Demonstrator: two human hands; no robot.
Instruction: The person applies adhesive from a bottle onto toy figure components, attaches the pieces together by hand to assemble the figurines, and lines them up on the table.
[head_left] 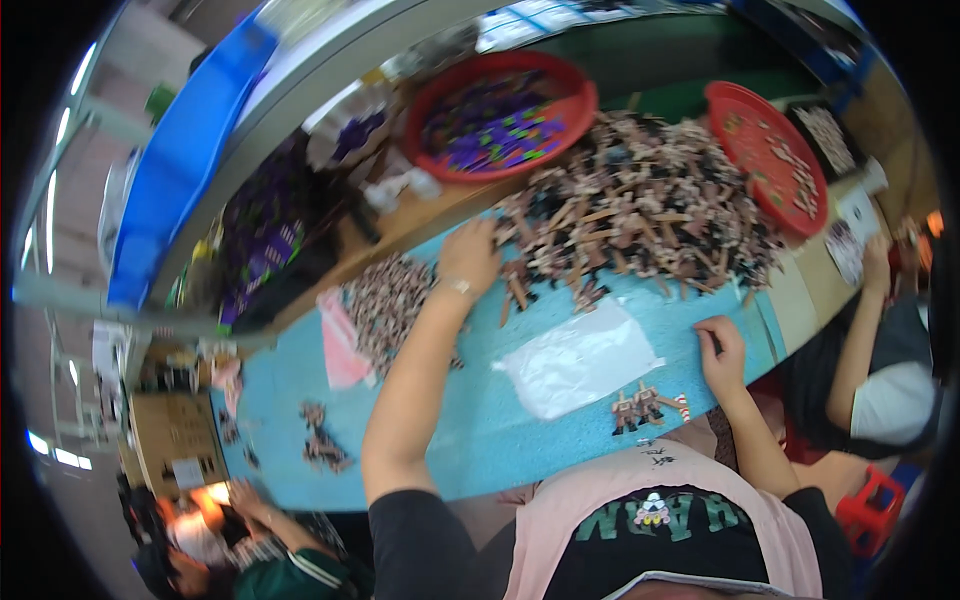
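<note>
My left hand (470, 254) reaches forward to the left edge of a big pile of small brown, pinkish and black figure parts (630, 205). Its fingertips are blurred and partly hidden, so what they hold does not show. My right hand (724, 352) rests over the table's near right side with its fingers curled in; anything inside them is hidden. Between the hands lies a flat white plastic bag (580, 360) on the blue tabletop (480, 420). Just left of my right hand, close to the table edge, a few small brown figures (645, 405) lie side by side, with a red-and-white striped piece beside them.
Behind the pile stand a red basin (588, 108) of purple and green pieces and a tilted red tray (735, 150). A heap of small parts (395, 310) lies left, beside a pink cloth (343, 340). Other people work at far left and right. A red stool (870, 510) stands lower right.
</note>
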